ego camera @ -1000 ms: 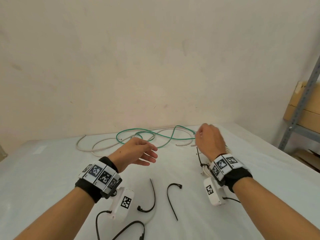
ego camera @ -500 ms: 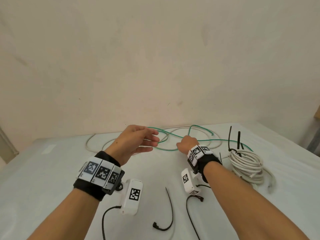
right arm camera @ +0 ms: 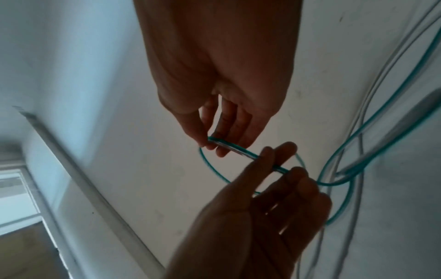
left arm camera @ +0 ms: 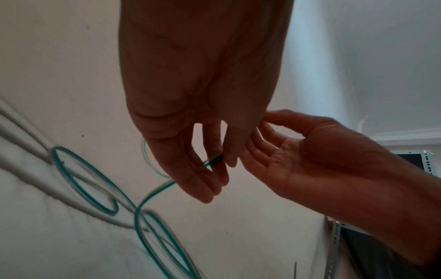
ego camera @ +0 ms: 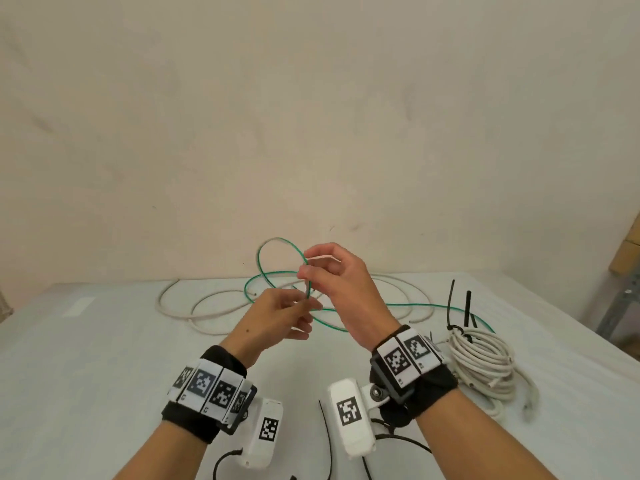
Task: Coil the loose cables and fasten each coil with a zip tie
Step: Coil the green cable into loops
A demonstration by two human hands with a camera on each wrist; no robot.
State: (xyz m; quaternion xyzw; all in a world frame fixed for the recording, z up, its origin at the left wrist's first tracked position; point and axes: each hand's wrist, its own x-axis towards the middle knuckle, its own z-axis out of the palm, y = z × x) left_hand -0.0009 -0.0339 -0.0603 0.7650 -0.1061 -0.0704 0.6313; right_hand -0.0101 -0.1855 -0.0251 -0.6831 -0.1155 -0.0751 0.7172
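Observation:
A thin green cable (ego camera: 257, 261) lies tangled at the back of the white table (ego camera: 86, 375), with one loop lifted into the air. My right hand (ego camera: 306, 271) pinches that loop between thumb and fingertips (right arm camera: 212, 145). Just below it, my left hand (ego camera: 311, 308) pinches the same green cable (right arm camera: 241, 151) between its fingers (left arm camera: 212, 164). A loose white cable (ego camera: 160, 301) sprawls under the green one. To the right lies a coiled white cable (ego camera: 485, 362), bound by a black zip tie (ego camera: 450, 306) with its tails sticking up.
Loose black zip ties (ego camera: 325, 438) lie on the table near my wrists. A metal shelf post (ego camera: 620, 299) and a cardboard box (ego camera: 627, 251) stand at the far right. A plain wall rises behind the table.
My right hand left the coiled white cable, moved left, took the green cable and lifted a loop. My left hand moved in and pinched the same cable below it.

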